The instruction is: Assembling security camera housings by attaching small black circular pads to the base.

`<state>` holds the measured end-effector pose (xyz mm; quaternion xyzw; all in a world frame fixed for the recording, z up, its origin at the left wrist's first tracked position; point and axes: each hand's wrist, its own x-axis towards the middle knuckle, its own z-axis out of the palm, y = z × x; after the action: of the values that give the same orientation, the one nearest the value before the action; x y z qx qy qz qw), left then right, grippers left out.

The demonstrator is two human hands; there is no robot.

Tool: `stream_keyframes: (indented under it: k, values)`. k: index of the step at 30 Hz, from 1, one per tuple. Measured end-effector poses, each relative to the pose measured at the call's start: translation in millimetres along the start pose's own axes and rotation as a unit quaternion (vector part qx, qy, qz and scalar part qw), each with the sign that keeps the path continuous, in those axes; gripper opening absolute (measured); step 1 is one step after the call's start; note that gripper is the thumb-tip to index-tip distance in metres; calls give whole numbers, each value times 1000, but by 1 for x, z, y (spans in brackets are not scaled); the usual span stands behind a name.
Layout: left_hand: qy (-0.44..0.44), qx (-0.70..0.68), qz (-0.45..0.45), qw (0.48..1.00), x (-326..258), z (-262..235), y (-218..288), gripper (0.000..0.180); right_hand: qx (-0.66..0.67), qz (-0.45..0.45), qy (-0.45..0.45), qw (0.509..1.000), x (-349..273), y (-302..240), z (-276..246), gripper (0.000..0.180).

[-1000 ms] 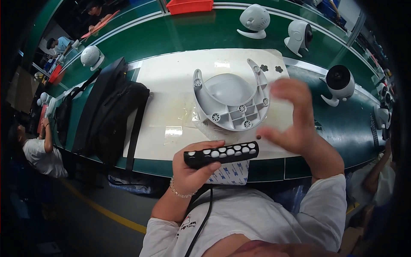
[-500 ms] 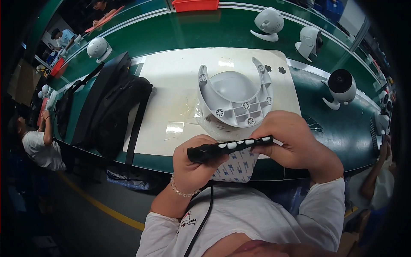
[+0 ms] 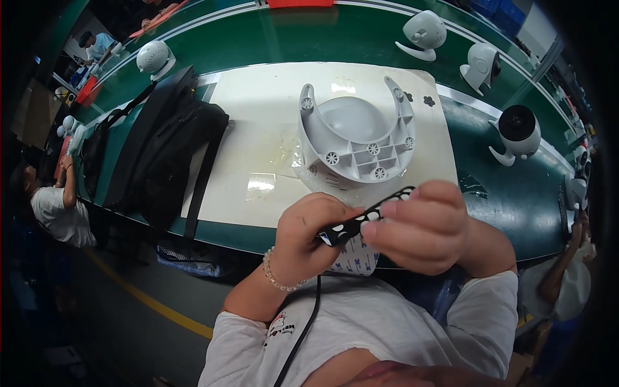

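Observation:
Between my hands is a bent black sheet (image 3: 351, 228) with rows of white round spots, like a sheet of stick-on pads. My left hand (image 3: 308, 235), with a beaded bracelet at the wrist, grips its near left end. My right hand (image 3: 429, 226) is curled over the other end, its fingertips at the spots and slightly blurred. Below the hands hangs the sheet's white backing (image 3: 356, 259) with blue print. Just beyond lies an upturned white device with a crescent-shaped base (image 3: 361, 151), its ribs and round sockets facing up. Neither hand touches it.
The device lies on a pale mat (image 3: 251, 129) on a green bench. A black bag (image 3: 169, 155) lies left; two black flower-shaped pieces (image 3: 429, 101) are at the mat's far right. White camera-like devices (image 3: 516, 129) stand around. A person (image 3: 61, 200) is at the far left.
The black sheet has tilted, its right end now higher and its spotted face more in view. My right hand has shifted over it, fingers curled along the spots; my left hand has moved slightly right.

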<state>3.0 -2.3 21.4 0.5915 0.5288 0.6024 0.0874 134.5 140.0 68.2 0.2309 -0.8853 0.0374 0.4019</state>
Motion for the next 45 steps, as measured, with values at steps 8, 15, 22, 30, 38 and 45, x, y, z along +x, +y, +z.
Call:
stream_keyframes:
  k: [8,15,22,30,38,45]
  values:
    - [-12,82,34,996,1,-2,4,40,262,226,-38,937,15,0,-2,22]
    - [-34,112,26,993,2,-4,0,43,57,9,13,998,8,-5,0,22]
    - [-23,94,27,995,-3,-2,-6,43,265,49,8,963,9,-4,15,42]
    - [-57,-140,-254,955,-10,-2,4,25,137,-106,68,983,-1,-7,23,42]
    - [54,145,31,987,-13,1,-13,42,302,325,68,894,11,28,13,62]
    - [33,191,58,979,-12,6,-24,43,121,251,62,958,10,23,14,49]
